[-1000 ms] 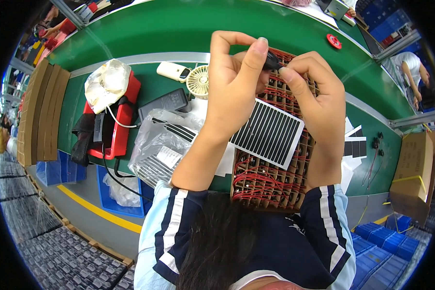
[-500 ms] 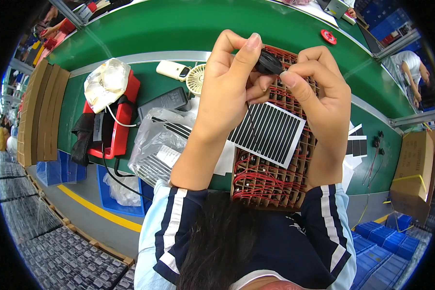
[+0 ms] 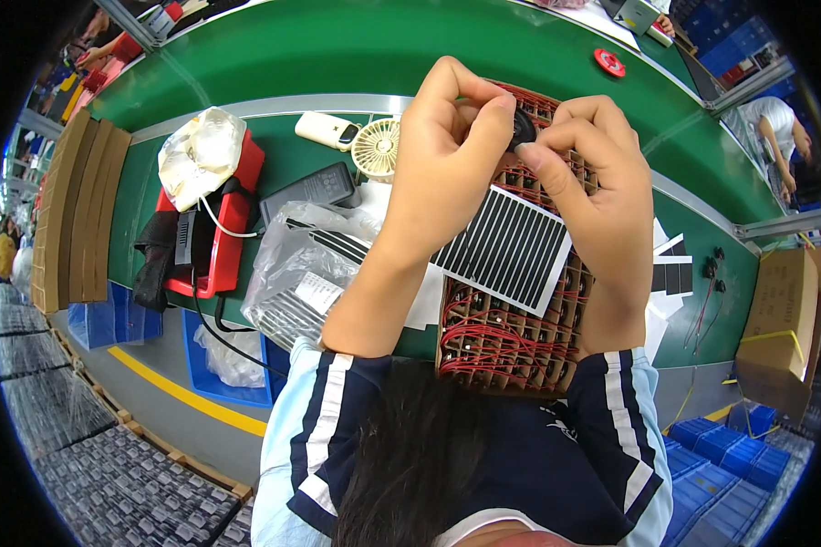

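Between both hands, above the divided carton, is a small round black part (image 3: 522,129), mostly hidden by fingers. My left hand (image 3: 447,150) pinches it from the left, with thumb and fingers bent. On its lower right edge, the thumb and forefinger of my right hand (image 3: 597,169) close in a pinch. Below lies a white sheet with black strips (image 3: 511,251), resting on the cardboard carton (image 3: 511,351). The carton's cells hold several dark round pieces with red wires.
Left of my arms are a clear plastic bag (image 3: 292,269), a black adapter (image 3: 310,189), a cream handheld fan (image 3: 375,150) and a red holder (image 3: 233,242) with tape. Loose black parts with wires (image 3: 711,273) lie right. A red disc (image 3: 609,63) sits across the green bench.
My left hand has shifted right, nearer the right hand. The round black part has turned and shows less of its face; its hanging dark wire is harder to see.
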Demonstrator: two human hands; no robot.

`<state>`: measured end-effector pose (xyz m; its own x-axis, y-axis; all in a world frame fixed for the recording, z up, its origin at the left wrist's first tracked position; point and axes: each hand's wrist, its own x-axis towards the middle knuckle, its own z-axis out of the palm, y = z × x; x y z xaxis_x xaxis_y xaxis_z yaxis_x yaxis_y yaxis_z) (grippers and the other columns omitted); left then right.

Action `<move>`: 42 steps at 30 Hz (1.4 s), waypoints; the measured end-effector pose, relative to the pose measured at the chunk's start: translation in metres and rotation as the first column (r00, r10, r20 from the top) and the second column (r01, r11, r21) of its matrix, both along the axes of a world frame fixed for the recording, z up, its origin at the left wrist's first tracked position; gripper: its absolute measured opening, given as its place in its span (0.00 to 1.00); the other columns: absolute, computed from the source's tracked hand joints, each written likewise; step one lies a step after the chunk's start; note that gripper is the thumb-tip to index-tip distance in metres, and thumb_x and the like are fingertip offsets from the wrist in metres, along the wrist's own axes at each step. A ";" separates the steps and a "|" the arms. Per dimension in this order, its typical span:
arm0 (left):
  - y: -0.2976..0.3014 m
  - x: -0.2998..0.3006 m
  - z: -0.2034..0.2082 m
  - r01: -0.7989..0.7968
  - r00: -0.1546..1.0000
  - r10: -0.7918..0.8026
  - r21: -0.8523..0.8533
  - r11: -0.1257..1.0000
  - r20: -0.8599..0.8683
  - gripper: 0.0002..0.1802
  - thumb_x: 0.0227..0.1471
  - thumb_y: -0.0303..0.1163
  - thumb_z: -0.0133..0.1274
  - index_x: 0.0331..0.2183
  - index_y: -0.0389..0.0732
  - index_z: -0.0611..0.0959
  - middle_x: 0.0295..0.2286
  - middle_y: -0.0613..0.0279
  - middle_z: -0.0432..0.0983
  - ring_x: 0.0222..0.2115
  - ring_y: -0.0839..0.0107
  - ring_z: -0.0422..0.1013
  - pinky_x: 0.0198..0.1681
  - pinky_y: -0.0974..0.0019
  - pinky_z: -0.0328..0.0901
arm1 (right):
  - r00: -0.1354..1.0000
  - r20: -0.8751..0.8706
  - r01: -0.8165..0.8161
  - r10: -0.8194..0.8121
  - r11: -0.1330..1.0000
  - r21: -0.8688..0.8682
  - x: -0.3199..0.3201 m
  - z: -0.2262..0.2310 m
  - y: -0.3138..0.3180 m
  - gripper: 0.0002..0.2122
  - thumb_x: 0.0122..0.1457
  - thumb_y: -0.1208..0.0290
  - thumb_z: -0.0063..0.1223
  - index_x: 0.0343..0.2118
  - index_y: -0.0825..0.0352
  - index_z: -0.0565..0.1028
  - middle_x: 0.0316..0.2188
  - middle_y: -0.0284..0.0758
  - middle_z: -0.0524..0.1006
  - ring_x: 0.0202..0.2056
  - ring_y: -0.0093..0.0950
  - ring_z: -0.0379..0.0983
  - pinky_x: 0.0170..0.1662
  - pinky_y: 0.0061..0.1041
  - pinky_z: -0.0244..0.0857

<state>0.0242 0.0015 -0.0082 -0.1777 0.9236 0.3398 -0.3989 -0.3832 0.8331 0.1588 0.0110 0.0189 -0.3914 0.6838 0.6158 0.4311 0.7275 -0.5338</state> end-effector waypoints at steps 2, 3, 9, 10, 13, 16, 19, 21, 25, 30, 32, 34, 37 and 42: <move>0.001 0.000 0.000 0.008 1.000 -0.008 -0.006 1.000 -0.002 0.06 0.49 0.28 0.46 0.25 0.37 0.67 0.16 0.66 0.68 0.12 0.86 0.60 0.12 0.81 0.55 | 0.995 0.087 0.045 -0.055 0.992 0.114 0.001 0.000 0.000 0.07 0.43 0.68 0.56 0.20 0.66 0.73 0.24 0.30 0.67 0.29 0.27 0.63 0.35 0.25 0.53; 0.002 0.000 0.000 0.014 1.000 -0.014 -0.013 1.000 -0.004 0.05 0.49 0.28 0.46 0.25 0.38 0.67 0.16 0.67 0.67 0.13 0.86 0.61 0.12 0.82 0.55 | 0.989 0.116 0.077 -0.096 0.984 0.162 0.002 0.001 -0.001 0.08 0.43 0.67 0.56 0.21 0.65 0.73 0.24 0.29 0.68 0.29 0.27 0.63 0.35 0.25 0.52; 0.004 -0.003 0.000 0.158 0.973 -0.154 -0.007 0.987 0.171 0.05 0.49 0.27 0.45 0.24 0.39 0.67 0.16 0.68 0.68 0.13 0.88 0.60 0.12 0.84 0.53 | 0.973 0.161 0.117 -0.166 0.954 0.275 0.002 0.000 -0.001 0.10 0.43 0.64 0.57 0.21 0.65 0.73 0.25 0.29 0.68 0.30 0.27 0.63 0.36 0.25 0.51; 0.003 -0.001 0.001 0.156 0.974 -0.152 -0.007 0.988 0.169 0.05 0.49 0.27 0.45 0.24 0.39 0.67 0.16 0.68 0.68 0.13 0.88 0.60 0.12 0.84 0.53 | 0.975 0.162 0.101 -0.149 0.957 0.271 0.001 0.001 -0.001 0.10 0.43 0.64 0.56 0.21 0.65 0.72 0.25 0.29 0.68 0.29 0.27 0.63 0.36 0.25 0.51; 0.001 0.002 0.002 0.115 0.978 -0.100 -0.072 0.991 0.180 0.07 0.50 0.30 0.46 0.25 0.39 0.67 0.16 0.68 0.68 0.12 0.88 0.59 0.11 0.83 0.51 | 0.986 0.159 0.017 -0.053 0.975 0.222 0.001 0.002 0.000 0.08 0.43 0.66 0.56 0.21 0.65 0.72 0.24 0.29 0.68 0.29 0.27 0.63 0.36 0.25 0.52; 0.000 -0.002 0.001 0.198 0.960 -0.201 0.035 0.979 0.197 0.08 0.50 0.32 0.47 0.26 0.40 0.67 0.16 0.68 0.68 0.12 0.88 0.59 0.11 0.84 0.51 | 0.991 0.132 -0.050 0.033 0.991 0.126 0.003 0.004 0.000 0.07 0.44 0.71 0.55 0.22 0.68 0.71 0.27 0.32 0.68 0.30 0.26 0.62 0.36 0.22 0.54; -0.004 -0.004 0.008 0.157 0.970 -0.147 -0.036 0.987 0.194 0.09 0.50 0.34 0.48 0.27 0.40 0.68 0.17 0.67 0.68 0.12 0.87 0.59 0.11 0.83 0.50 | 0.997 0.000 -0.077 0.077 0.997 -0.011 0.002 0.003 0.000 0.05 0.44 0.72 0.55 0.21 0.66 0.73 0.24 0.30 0.68 0.30 0.26 0.64 0.36 0.24 0.53; -0.002 -0.005 0.008 0.218 0.960 -0.224 0.058 0.974 0.167 0.10 0.49 0.34 0.49 0.28 0.39 0.68 0.16 0.66 0.69 0.10 0.85 0.58 0.11 0.82 0.50 | 0.996 -0.029 -0.086 0.085 0.996 -0.030 0.005 0.004 0.001 0.05 0.43 0.72 0.55 0.21 0.66 0.73 0.25 0.30 0.68 0.29 0.26 0.64 0.36 0.23 0.53; 0.002 -0.008 0.004 0.233 0.956 -0.241 0.065 0.970 0.169 0.12 0.49 0.36 0.50 0.29 0.39 0.68 0.14 0.65 0.68 0.08 0.84 0.56 0.10 0.80 0.51 | 0.993 -0.069 -0.094 0.092 0.995 -0.030 0.006 0.004 0.001 0.05 0.43 0.72 0.56 0.21 0.67 0.73 0.25 0.31 0.67 0.28 0.26 0.64 0.34 0.22 0.55; 0.000 -0.006 0.006 0.177 0.968 -0.172 -0.015 0.984 0.183 0.14 0.49 0.37 0.49 0.29 0.38 0.66 0.12 0.63 0.66 0.07 0.84 0.54 0.09 0.79 0.51 | 0.983 -0.029 -0.182 0.183 0.983 0.040 0.004 0.007 -0.006 0.06 0.43 0.77 0.55 0.22 0.72 0.70 0.27 0.33 0.64 0.28 0.22 0.61 0.31 0.17 0.55; 0.002 -0.003 0.003 0.189 0.958 -0.185 0.001 0.982 0.218 0.14 0.50 0.39 0.48 0.27 0.39 0.65 0.13 0.61 0.66 0.07 0.84 0.54 0.08 0.78 0.51 | 0.979 -0.056 -0.192 0.195 0.980 0.041 0.005 0.007 -0.004 0.06 0.42 0.78 0.55 0.22 0.72 0.70 0.27 0.33 0.64 0.28 0.22 0.61 0.31 0.16 0.55; 0.001 -0.002 0.004 0.231 0.936 -0.222 0.001 0.973 0.273 0.14 0.51 0.39 0.47 0.27 0.39 0.65 0.13 0.61 0.66 0.07 0.83 0.53 0.08 0.78 0.51 | 0.983 -0.137 -0.118 0.123 0.992 0.049 0.004 0.005 0.003 0.05 0.42 0.73 0.57 0.20 0.69 0.74 0.24 0.32 0.66 0.24 0.22 0.65 0.27 0.17 0.58; 0.002 -0.002 0.003 0.314 0.888 -0.301 0.019 0.949 0.349 0.13 0.52 0.39 0.45 0.26 0.40 0.65 0.14 0.61 0.67 0.07 0.83 0.53 0.08 0.78 0.51 | 0.974 -0.181 -0.139 0.137 0.990 0.001 0.004 0.002 0.008 0.05 0.43 0.74 0.56 0.21 0.70 0.74 0.24 0.31 0.65 0.24 0.21 0.65 0.28 0.16 0.58; 0.002 0.000 0.003 0.352 0.882 -0.329 -0.008 0.936 0.337 0.14 0.55 0.40 0.37 0.30 0.38 0.70 0.12 0.60 0.63 0.06 0.82 0.48 0.08 0.77 0.47 | 0.964 -0.198 -0.181 0.175 0.983 -0.012 0.004 -0.001 0.010 0.05 0.45 0.74 0.55 0.22 0.71 0.74 0.25 0.32 0.65 0.25 0.20 0.64 0.29 0.16 0.58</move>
